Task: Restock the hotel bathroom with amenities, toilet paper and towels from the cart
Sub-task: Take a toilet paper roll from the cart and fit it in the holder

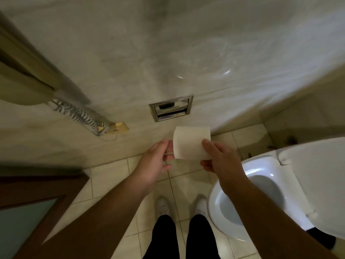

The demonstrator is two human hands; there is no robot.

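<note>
On my right I see a white toilet (pixel 252 165), its seat down and its lid (pixel 317 184) raised. The floor (pixel 112 176) is laid with pale square tiles and meets a marbled wall (pixel 168 43). At lower left stands a dark wood door (pixel 37 184) with a frosted pane (pixel 22 221). A zebra-striped thing (pixel 80 114) lies against the wall at left; I cannot tell what it is.
</note>
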